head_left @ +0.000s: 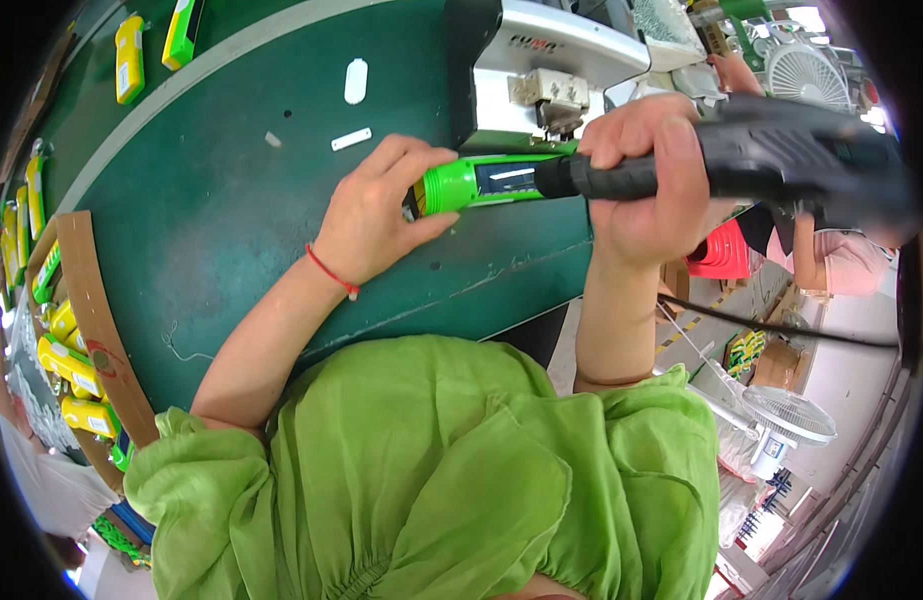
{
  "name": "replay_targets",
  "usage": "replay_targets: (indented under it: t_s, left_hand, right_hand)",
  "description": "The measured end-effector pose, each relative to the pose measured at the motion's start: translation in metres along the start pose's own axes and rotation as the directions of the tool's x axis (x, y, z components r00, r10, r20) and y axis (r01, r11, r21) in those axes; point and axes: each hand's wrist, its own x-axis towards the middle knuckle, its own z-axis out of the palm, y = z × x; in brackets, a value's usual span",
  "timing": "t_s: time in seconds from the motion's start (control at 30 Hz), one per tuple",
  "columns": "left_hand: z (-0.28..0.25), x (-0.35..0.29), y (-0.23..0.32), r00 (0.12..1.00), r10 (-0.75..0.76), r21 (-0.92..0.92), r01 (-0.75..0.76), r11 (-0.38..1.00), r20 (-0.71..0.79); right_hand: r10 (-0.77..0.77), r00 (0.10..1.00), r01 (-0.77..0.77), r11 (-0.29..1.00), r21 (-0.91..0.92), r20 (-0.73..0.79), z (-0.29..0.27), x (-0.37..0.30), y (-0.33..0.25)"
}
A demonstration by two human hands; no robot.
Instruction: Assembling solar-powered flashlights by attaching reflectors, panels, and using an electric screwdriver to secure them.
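Note:
My left hand (371, 205) is closed around the ribbed end of a bright green work light (447, 187) lying on the green table. The light's long body points right, with a dark panel along it. In my right hand (649, 165) is a black power screwdriver (781, 160), held level with my fingers wrapped round its front part. Its black nose meets the right part of the light's body. The very tip and any screw are hidden there.
A silver and black machine (561, 45) stands behind the light. White strips (356, 80) lie on the table (231, 190). Yellow-green lights (129, 60) lie at the far left; more fill a cardboard box (91, 300). A black cable (781, 325) hangs right, near another person (846, 262).

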Motion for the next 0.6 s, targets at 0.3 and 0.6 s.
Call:
replay_targets:
  t_s: [0.3, 0.6]
  left_hand:
    - [0.0, 0.001, -0.002, 1.0, 0.01, 0.005, -0.01, 1.0, -0.027]
    - [0.0, -0.001, -0.006, 0.997, 0.058, 0.002, -0.058, 0.998, -0.056]
  right_hand:
    - [-0.054, 0.991, 0.076, 0.979, -0.19, 0.12, 0.01, -0.034, 0.003]
    - [-0.067, 0.977, 0.107, 0.976, -0.19, 0.203, 0.008, -0.054, 0.01]
